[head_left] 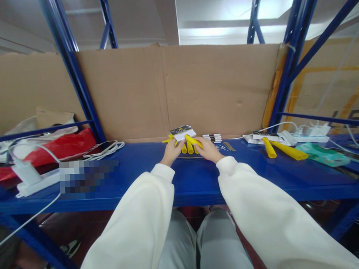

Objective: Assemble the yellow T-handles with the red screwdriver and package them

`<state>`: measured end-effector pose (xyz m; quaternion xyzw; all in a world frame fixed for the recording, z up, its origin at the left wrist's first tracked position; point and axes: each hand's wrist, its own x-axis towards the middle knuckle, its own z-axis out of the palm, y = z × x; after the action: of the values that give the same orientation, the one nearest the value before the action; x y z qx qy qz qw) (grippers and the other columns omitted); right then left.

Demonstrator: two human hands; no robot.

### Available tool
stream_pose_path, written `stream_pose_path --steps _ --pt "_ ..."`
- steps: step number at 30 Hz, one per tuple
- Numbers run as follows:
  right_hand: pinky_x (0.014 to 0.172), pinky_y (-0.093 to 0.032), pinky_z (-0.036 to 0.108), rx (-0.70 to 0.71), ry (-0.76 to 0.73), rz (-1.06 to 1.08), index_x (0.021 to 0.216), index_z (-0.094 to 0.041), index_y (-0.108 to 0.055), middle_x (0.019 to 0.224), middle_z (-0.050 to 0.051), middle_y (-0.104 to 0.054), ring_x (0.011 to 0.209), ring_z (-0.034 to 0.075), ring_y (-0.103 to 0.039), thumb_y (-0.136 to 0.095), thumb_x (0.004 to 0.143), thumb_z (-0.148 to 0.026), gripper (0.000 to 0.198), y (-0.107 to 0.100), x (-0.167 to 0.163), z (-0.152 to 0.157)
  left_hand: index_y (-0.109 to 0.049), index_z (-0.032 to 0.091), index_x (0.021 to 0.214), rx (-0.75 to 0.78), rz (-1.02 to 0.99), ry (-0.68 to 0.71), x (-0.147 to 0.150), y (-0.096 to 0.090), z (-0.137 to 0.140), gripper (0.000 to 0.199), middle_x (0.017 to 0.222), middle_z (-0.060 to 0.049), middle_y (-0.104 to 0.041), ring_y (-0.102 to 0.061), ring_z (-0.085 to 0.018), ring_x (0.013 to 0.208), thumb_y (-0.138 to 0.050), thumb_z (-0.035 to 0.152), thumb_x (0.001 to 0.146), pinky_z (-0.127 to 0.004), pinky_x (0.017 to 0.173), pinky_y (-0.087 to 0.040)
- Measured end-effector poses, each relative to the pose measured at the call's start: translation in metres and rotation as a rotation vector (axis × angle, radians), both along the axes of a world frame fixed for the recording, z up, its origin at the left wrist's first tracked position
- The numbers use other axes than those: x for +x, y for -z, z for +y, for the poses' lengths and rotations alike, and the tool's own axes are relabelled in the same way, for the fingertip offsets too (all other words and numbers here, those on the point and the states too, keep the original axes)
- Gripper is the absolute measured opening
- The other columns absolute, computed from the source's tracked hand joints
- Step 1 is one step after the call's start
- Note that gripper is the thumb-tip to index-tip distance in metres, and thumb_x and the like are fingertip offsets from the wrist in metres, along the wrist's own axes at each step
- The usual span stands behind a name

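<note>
Between the two hands, near the back of the blue table, a yellow tube is lying in the grasp of the right hand, thumb and fingers closing on it, probably to keep it steady. The left hand is curling in from the other side, its fingers meeting the near edge of a black-and-white card; whether it is gripping that or a tube beneath, I cannot tell. More tubes are sitting close together underneath, likely gathered there for easy reach. Just to the right, striped packs are resting in a neat stack, with small pieces scattering in front.

Further right, spare tubes are lying beside a green packet, while on the left a red bag is slumping behind a white power strip. Cardboard is walling off the back, blue posts are framing it, and a ceiling light is glowing above.
</note>
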<state>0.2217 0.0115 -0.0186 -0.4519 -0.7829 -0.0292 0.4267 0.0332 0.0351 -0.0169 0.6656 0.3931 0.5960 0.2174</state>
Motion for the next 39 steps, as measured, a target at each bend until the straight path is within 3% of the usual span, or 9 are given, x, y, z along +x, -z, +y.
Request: stream_pose_path --steps 5,7,12,18,23,27,29,35,39 --pt "0.097 -0.050 0.043 -0.086 0.025 -0.021 0.118 -0.019 -0.066 0.119 0.014 -0.072 0.108 0.028 -0.068 -0.056 0.090 -0.028 0.031 0.002 0.000 -0.005 -0.070 0.020 0.070 -0.102 -0.101 0.034 0.000 0.002 0.004 0.006 0.082 -0.007 -0.076 -0.070 -0.031 0.103 -0.074 0.016 0.071 -0.044 0.102 -0.049" --pt "0.096 -0.050 0.043 -0.113 0.033 0.010 0.118 -0.018 -0.066 0.115 0.014 -0.072 0.107 0.029 -0.068 -0.056 0.090 -0.030 0.032 0.001 0.000 -0.004 -0.071 0.019 0.074 -0.096 -0.191 0.095 0.001 0.000 0.005 0.004 0.085 -0.006 -0.076 -0.070 -0.028 0.101 -0.074 0.020 0.072 -0.042 0.101 -0.049" --pt "0.093 -0.050 0.042 -0.109 0.031 0.096 0.126 -0.021 -0.060 0.112 0.013 -0.072 0.102 0.027 -0.068 -0.060 0.088 -0.032 0.040 0.003 -0.001 -0.002 -0.073 0.018 0.098 -0.204 -0.355 0.304 0.005 -0.006 0.000 0.027 0.100 -0.007 -0.077 -0.068 -0.024 0.108 -0.077 0.028 0.074 -0.034 0.097 -0.051" --pt "0.088 -0.051 0.039 -0.158 -0.025 0.240 0.136 -0.018 -0.051 0.095 0.008 -0.071 0.088 0.024 -0.067 -0.067 0.081 -0.032 0.059 0.005 -0.005 -0.004 -0.074 0.017 0.089 -0.414 -0.322 0.430 0.010 -0.004 -0.004 0.028 0.086 -0.007 -0.077 -0.072 -0.023 0.090 -0.079 0.041 0.074 -0.029 0.077 -0.055" --pt "0.067 -0.053 0.029 -0.319 -0.203 0.615 0.134 -0.019 -0.052 0.074 -0.002 -0.065 0.069 0.017 -0.062 -0.071 0.079 -0.040 0.062 0.001 -0.009 -0.001 -0.071 0.015 0.084 -0.367 -0.498 0.380 0.011 -0.007 0.000 0.017 0.082 -0.006 -0.077 -0.073 -0.021 0.085 -0.077 0.029 0.075 -0.029 0.077 -0.056" --pt "0.046 -0.044 0.024 -0.544 -0.256 0.810 0.094 -0.019 -0.065 0.066 -0.002 -0.061 0.051 0.012 -0.055 -0.069 0.081 -0.044 0.028 -0.005 -0.009 -0.003 -0.070 0.014 0.089 -0.384 -0.615 0.356 0.010 -0.010 0.001 0.019 0.087 -0.008 -0.077 -0.074 -0.024 0.088 -0.075 0.027 0.076 -0.033 0.080 -0.058" --pt "0.041 -0.038 0.022 -0.631 -0.317 0.815 0.078 -0.020 -0.061 0.061 -0.002 -0.060 0.045 0.010 -0.051 -0.071 0.080 -0.044 0.026 -0.006 -0.009 -0.006 -0.070 0.013 0.090 -0.427 -0.635 0.350 0.011 -0.011 0.000 0.022 0.089 -0.010 -0.078 -0.075 -0.025 0.088 -0.074 0.030 0.078 -0.035 0.080 -0.059" --pt "0.041 -0.033 0.019 -0.587 -0.419 0.875 0.070 -0.021 -0.052 0.058 -0.007 -0.055 0.044 0.007 -0.046 -0.073 0.078 -0.046 0.033 -0.009 -0.009 -0.010 -0.068 0.014 0.102 -0.470 -0.683 0.354 0.010 -0.013 -0.002 0.041 0.092 -0.011 -0.077 -0.075 -0.025 0.087 -0.060 0.053 0.089 -0.035 0.076 -0.060" --pt "0.042 -0.033 0.020 -0.579 -0.462 0.874 0.069 -0.021 -0.050 0.054 -0.007 -0.050 0.045 0.008 -0.044 -0.074 0.077 -0.048 0.036 -0.010 -0.008 -0.011 -0.063 0.019 0.107 -0.490 -0.741 0.158 0.000 -0.015 0.001 0.047 0.078 -0.004 -0.070 -0.072 -0.019 0.073 -0.047 0.061 0.094 -0.029 0.063 -0.058"
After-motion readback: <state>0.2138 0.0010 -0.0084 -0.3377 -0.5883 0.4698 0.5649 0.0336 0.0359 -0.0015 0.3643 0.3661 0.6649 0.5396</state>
